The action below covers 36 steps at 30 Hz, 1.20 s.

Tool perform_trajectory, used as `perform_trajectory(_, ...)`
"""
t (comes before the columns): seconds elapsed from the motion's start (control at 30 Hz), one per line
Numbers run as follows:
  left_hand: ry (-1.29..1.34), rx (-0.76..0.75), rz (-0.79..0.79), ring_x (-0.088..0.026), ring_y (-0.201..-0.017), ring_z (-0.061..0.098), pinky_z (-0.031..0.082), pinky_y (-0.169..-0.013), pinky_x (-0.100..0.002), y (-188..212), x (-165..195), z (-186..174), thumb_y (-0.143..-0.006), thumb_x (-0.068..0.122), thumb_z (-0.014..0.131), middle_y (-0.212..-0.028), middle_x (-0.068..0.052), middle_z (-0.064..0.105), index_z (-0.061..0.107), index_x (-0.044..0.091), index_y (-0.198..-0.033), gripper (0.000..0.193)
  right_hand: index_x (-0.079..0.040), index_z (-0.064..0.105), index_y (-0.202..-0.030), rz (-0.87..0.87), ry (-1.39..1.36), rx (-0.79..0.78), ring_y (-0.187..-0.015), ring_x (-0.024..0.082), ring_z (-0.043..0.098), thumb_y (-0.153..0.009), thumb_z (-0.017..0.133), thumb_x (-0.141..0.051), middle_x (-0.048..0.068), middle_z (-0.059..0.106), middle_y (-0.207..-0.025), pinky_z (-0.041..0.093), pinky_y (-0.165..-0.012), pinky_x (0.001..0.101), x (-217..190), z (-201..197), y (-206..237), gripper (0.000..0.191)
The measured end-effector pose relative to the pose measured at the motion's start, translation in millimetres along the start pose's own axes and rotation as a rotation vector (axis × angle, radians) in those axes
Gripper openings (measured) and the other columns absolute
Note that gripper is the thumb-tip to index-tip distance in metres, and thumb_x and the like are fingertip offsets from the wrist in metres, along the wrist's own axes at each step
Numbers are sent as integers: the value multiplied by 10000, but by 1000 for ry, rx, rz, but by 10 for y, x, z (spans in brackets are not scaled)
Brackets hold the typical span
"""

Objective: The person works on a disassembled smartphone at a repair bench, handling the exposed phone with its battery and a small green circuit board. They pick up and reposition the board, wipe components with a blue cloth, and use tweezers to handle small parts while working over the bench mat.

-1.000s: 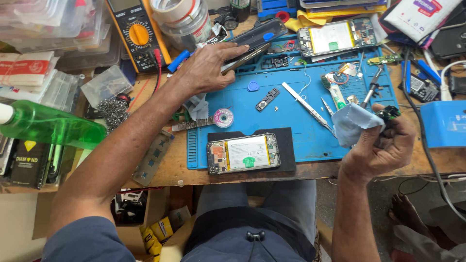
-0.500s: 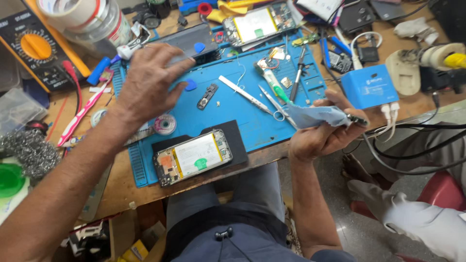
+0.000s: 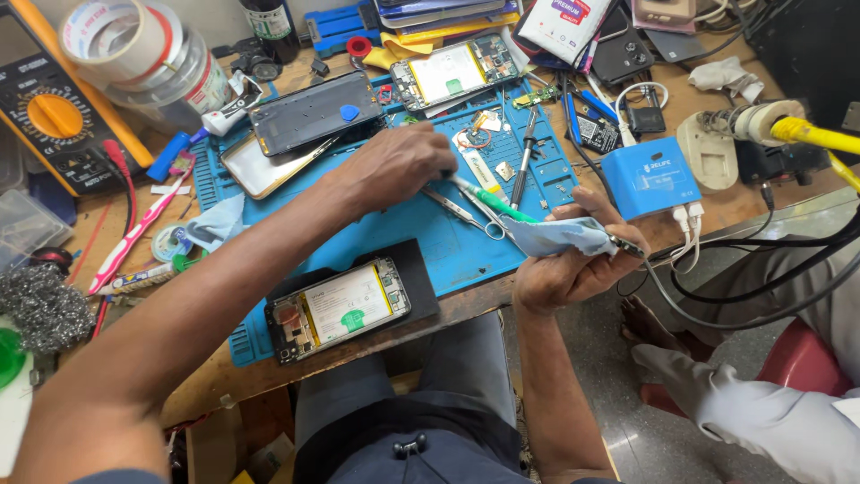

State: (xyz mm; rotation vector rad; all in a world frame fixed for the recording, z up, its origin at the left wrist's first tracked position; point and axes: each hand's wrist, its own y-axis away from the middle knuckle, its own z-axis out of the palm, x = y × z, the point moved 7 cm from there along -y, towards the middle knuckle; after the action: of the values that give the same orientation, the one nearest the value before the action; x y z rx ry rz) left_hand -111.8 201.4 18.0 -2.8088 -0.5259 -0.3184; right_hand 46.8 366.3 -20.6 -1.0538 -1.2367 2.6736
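Cloth (image 3: 563, 237), pale blue and crumpled, sits in the right hand (image 3: 566, 267) at the front edge of the tabletop (image 3: 717, 202), the fingers closed around it and around a small dark part (image 3: 627, 246) poking out on the right. Half a second ago the left hand (image 3: 394, 166) lay flat further back on the blue mat (image 3: 421, 235); it has now come forward to the tweezers (image 3: 466, 211) and green-handled tool (image 3: 493, 204) just beside the cloth. Its fingers are curled down over them, but I cannot tell whether they grip anything. An opened phone (image 3: 339, 307) lies on a black pad near the front edge, untouched. The wiping work appears paused while a tool is being fetched.
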Motion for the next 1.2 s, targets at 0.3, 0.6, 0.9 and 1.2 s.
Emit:
perform_trajectory(0.3,98,1,-12,-309,-1018,641,544,-828,-442,249,99,22,-873,64,680,-1083,-93,739,772,71,-1079,225,-104,406,-1239,20,-92,148,-853,176,653,-1134,561,-306,218,571,-1336,545,-650,258,86,-178,13,275)
perform_trajectory(0.6,-12,409,8,-354,-1097,651,537,-910,-477,286,-190,-564,-947,38,737,-1160,-135,694,724,35,-1142,195,-76,415,-1338,16,-18,103,-846,223,667,-1098,585,-353,228,557,-1350,556,-710,281,22,-103,42,404)
perform_trajectory(0.9,-96,500,-135,-312,-916,692,536,-796,-434,1115,-62,-1317,-1000,42,786,-980,-131,694,707,15,-1040,93,-78,450,-1268,-138,35,-350,-888,257,694,-1077,595,-278,215,663,-1218,576,-779,349,-211,263,105,312)
perform_trajectory(1.2,177,285,90,-298,-899,671,541,-722,-440,-452,364,-156,-896,101,777,-954,-84,654,782,89,-978,83,-107,483,-1125,-274,141,-681,-845,294,759,-1045,615,-182,200,741,-1073,608,-719,375,-398,443,188,171)
